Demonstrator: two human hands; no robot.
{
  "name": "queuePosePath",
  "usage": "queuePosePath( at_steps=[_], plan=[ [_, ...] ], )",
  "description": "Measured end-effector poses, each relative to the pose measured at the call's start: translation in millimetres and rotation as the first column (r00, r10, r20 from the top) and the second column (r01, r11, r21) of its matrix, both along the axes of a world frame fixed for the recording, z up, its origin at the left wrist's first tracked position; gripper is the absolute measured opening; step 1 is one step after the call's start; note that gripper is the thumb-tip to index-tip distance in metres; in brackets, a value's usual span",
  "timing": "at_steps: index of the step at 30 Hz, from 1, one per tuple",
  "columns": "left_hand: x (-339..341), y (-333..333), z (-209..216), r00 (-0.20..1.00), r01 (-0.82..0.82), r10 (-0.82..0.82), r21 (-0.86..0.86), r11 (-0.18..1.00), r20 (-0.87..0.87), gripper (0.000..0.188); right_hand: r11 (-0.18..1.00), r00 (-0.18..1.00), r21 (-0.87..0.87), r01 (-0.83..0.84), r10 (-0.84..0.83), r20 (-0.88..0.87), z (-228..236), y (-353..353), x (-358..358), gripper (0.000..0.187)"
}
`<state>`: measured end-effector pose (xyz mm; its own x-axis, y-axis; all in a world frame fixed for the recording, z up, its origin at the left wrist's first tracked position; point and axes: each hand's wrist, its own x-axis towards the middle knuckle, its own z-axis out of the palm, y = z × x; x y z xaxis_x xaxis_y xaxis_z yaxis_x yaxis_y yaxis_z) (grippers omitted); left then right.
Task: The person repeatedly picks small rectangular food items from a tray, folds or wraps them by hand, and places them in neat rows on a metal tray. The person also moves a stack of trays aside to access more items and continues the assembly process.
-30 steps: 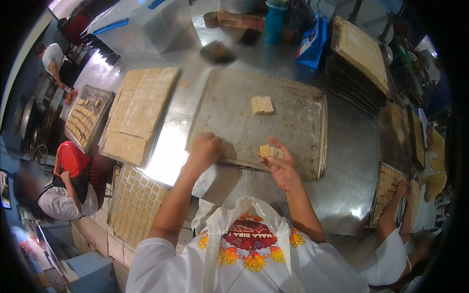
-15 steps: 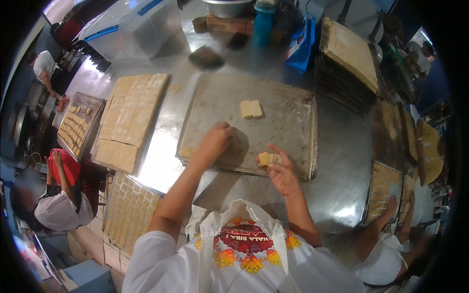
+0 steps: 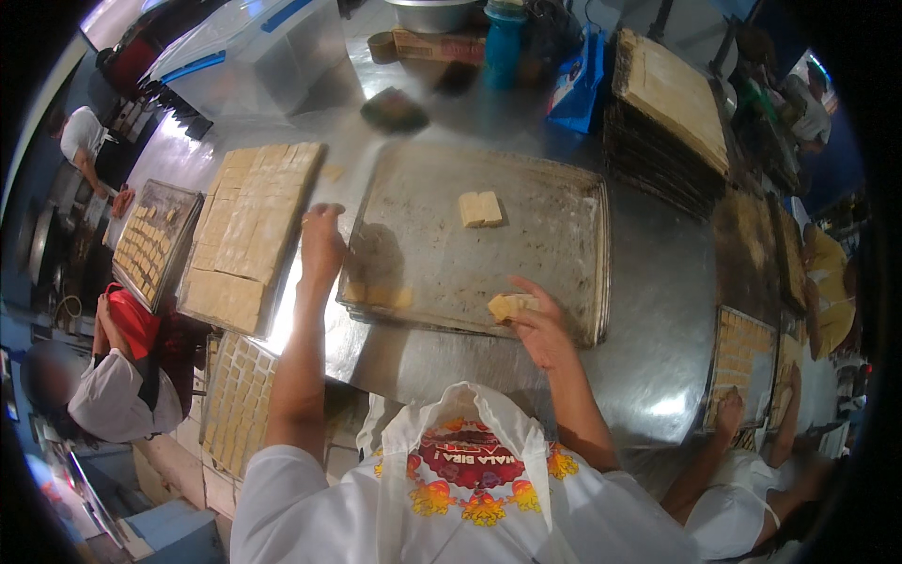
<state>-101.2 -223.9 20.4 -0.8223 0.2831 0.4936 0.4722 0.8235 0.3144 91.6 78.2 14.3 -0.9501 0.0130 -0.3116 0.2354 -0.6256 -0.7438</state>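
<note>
My right hand (image 3: 537,324) is closed round several small, pale yellow pieces of pastry (image 3: 505,307), held above the near edge of a worn metal baking tray (image 3: 489,263). My left hand (image 3: 322,240) hangs between that tray and a cut pastry slab (image 3: 246,216) on the left. Its fingers are curled together, and whether anything is in them is hidden. On the baking tray a small block of pastry pieces (image 3: 481,210) sits right of the middle. A short row of flat pieces (image 3: 381,296) lies at its near left corner.
A clear plastic box (image 3: 263,70) stands at the far left, a blue tumbler (image 3: 505,47) at the back. Stacked trays (image 3: 667,132) rise at the far right. Trays of cut pieces (image 3: 240,399) flank the steel table (image 3: 648,310). Other people work on both sides.
My left hand has moved left, off the baking tray toward the pastry slab, uncovering the row at the near left corner. My right hand stays nearly in place; the pieces in it have shifted.
</note>
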Motion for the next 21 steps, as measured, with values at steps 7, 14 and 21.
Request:
queuePosePath(
  at_steps=[7, 14, 21],
  plan=[
    [47, 11, 10, 0.903, 0.053, -0.158, 0.261, 0.964, 0.400, 0.011, 0.728, 0.845, 0.455, -0.513, 0.522, 0.116, 0, -51, -69, 0.051],
    [79, -2, -9, 0.925, 0.176, -0.192, 0.078, 0.981, 0.328, 0.016, 0.227, 0.888, 0.974, 0.017, 0.444, -0.119, 0, -62, -74, 0.043],
    [79, -4, -19, 0.890, 0.356, -0.348, 0.028, 0.934, 0.296, 0.007, 0.132, 0.845, 0.991, -0.036, 0.533, -0.040, 6, -62, -63, 0.028]
  ],
)
